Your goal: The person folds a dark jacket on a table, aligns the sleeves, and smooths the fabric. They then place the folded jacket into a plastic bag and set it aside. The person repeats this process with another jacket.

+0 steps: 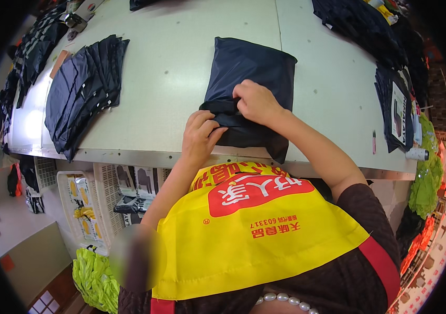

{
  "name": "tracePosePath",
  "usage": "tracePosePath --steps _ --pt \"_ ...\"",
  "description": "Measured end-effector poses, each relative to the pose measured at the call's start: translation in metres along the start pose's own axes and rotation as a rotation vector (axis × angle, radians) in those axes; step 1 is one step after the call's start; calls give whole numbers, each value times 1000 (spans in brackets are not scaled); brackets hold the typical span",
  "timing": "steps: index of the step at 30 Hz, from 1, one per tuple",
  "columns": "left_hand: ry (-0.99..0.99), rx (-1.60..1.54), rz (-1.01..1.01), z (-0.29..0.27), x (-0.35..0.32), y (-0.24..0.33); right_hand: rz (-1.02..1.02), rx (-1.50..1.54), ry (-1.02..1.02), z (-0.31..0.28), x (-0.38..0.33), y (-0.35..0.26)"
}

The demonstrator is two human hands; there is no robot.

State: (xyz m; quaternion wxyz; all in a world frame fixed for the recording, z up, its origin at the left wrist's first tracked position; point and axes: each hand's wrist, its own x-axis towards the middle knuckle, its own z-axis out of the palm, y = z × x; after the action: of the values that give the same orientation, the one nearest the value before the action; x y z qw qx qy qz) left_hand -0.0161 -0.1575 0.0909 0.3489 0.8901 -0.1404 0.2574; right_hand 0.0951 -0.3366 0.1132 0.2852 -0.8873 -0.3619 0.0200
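Observation:
A folded piece of dark navy fabric (254, 65), smooth and slightly shiny like a flat bag, lies near the table's front edge. Its lower part is bunched and dips toward that edge. My left hand (200, 135) pinches the bunched layer at the left side, thumb and fingertips close together. Higher up and to the right, my right hand (258, 103) has its fingers curled closed on the same gathered layer. The fingertips of my right hand are partly hidden in the folds.
The pale table (176, 78) carries a fanned stack of dark fabric pieces (84, 94) at left, a dark heap (361, 31) at far right, packaged pieces (393, 110), a pink pen (374, 141) and a thread spool (417, 154). Below stands a white basket (101, 180) with packets.

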Motion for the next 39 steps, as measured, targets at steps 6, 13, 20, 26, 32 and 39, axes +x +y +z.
tracePosePath --steps 6,13,20,26,32,39 --pt "-172 -134 77 -3 2 -12 235 103 -270 3 7 -14" --pt "-136 -160 176 -8 6 -20 264 -162 -511 12 14 -25" --pt "-471 -234 -108 0 24 -25 159 -182 -256 36 -3 -13" --pt "-569 -178 -29 0 32 -30 74 -332 -150 -9 -37 15" --pt "-461 -46 245 4 54 -2 169 -391 -176 -24 -47 4" --pt "-551 -88 201 9 56 -9 518 61 -493 -66 -38 28"
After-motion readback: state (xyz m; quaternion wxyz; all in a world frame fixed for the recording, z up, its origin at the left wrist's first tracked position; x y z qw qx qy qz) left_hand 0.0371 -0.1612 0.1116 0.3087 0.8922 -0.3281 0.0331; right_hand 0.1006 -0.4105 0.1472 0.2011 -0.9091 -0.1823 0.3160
